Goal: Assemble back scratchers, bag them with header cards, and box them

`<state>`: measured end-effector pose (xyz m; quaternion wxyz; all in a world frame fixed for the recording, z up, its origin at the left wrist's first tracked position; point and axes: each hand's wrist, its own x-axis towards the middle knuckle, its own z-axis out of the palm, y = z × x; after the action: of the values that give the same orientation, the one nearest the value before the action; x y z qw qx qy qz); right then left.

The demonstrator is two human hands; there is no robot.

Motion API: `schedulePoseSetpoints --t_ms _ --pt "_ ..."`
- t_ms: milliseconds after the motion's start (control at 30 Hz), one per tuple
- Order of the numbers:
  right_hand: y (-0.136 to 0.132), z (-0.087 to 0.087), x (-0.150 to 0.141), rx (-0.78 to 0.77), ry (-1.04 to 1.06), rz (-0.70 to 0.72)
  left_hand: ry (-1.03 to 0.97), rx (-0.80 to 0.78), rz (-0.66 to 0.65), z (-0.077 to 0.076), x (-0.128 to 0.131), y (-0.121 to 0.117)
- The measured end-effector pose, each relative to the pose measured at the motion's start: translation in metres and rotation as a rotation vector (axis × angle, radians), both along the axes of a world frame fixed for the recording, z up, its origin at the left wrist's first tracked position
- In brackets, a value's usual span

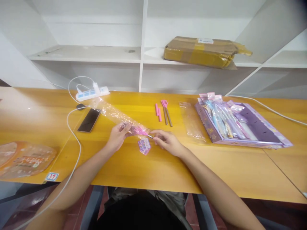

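My left hand (119, 136) is closed on the end of a long clear plastic bag (114, 114), which stretches away to the upper left. A pink back scratcher head (139, 130) lies at that end, seemingly within the film. Its short metal rod points right, and my right hand (168, 141) pinches it. Just below sits a purple printed card (144, 145). Beyond my hands are two pink handle tubes (157, 110) and, beside them, pink claw heads on metal rods (165, 108), overlapping at the top.
On the right, a purple display box (261, 127) holds several bagged items, with flat clear bags (192, 123) beside it. Leftward are a phone (89, 120), a power strip (92, 93), a white cable (79, 143) and an orange printed pouch (28, 159). A taped carton (199, 51) rests on the shelf.
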<state>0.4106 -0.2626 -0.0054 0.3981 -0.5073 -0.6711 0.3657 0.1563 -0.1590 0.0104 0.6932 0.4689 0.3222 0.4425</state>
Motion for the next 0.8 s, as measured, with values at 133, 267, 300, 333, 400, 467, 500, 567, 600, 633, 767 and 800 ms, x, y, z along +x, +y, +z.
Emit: schedulePoseSetpoints --t_ms 133,267,300,333,400,467,500,567,600,633,767,800 --pt "0.001 -0.008 -0.004 -0.036 0.128 0.024 -0.004 -0.015 -0.055 -0.006 0.004 -0.005" --pt "0.001 -0.010 -0.009 -0.061 0.167 0.009 0.000 -0.020 -0.106 -0.011 0.005 -0.008" --pt "0.001 -0.010 -0.011 -0.059 0.172 0.000 0.008 -0.018 -0.122 -0.011 0.006 -0.009" --pt "0.000 -0.010 -0.012 -0.053 0.175 -0.008 0.018 -0.016 -0.135 -0.011 0.006 -0.010" --pt "0.000 -0.009 -0.014 -0.043 0.177 -0.015 0.031 -0.014 -0.144 -0.011 0.007 -0.012" --pt "-0.001 -0.008 -0.015 -0.043 0.186 -0.006 0.021 -0.017 -0.120 -0.011 0.007 -0.013" --pt "-0.002 -0.007 -0.015 -0.052 0.196 -0.002 0.007 -0.020 -0.097 -0.010 0.007 -0.013" --pt "-0.003 -0.004 -0.015 -0.087 0.209 0.002 -0.032 -0.026 -0.037 -0.009 0.006 -0.010" --pt "-0.003 -0.003 -0.014 -0.112 0.206 0.004 -0.054 -0.031 -0.002 -0.008 0.006 -0.008" --pt "-0.003 -0.002 -0.013 -0.141 0.195 0.010 -0.074 -0.036 0.030 -0.007 0.005 -0.006" --pt "-0.002 0.002 -0.010 -0.194 0.163 0.036 -0.126 -0.061 0.110 -0.003 0.000 0.003" --pt "-0.002 0.002 -0.009 -0.189 0.161 0.034 -0.129 -0.062 0.112 -0.003 0.000 0.005"
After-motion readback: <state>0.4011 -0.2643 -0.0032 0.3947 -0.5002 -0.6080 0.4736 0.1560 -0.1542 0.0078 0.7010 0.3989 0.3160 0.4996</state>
